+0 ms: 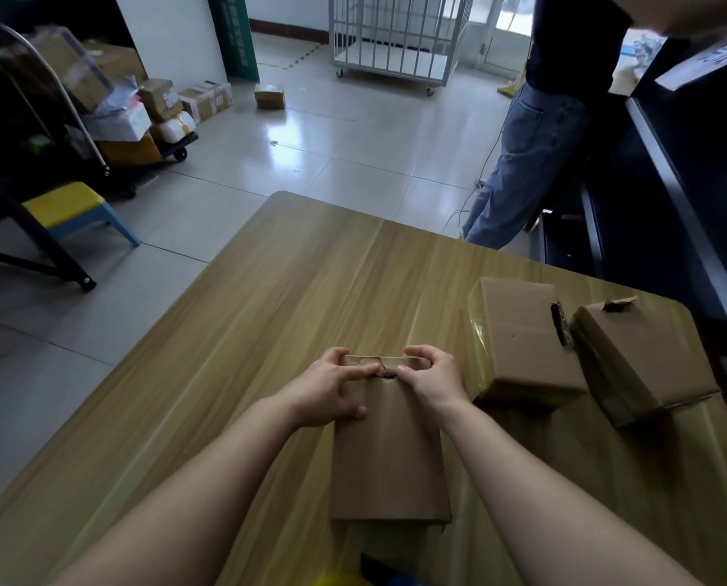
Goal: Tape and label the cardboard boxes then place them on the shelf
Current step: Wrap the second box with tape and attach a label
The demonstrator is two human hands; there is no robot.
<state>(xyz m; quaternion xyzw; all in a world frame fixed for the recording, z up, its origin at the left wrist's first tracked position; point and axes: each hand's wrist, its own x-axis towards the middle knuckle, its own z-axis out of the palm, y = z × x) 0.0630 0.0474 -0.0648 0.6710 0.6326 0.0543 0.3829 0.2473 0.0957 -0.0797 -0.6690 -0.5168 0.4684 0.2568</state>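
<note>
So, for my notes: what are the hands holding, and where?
The left hand and right hand grip the cardboard box at its far end.

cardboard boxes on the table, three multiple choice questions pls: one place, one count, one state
1. Where are the two other boxes relative to the centre box? A on the floor B to its right on the table C stacked on it
2. How many cardboard boxes lie on the table? A two B three C five
3. How is the centre box held? A untouched B by one hand only C left hand and right hand both grip its far end
Answers: 1 B, both lie on the wood to its right. 2 B, one centre, two right. 3 C, fingers of both hands curl over its far edge.
</note>
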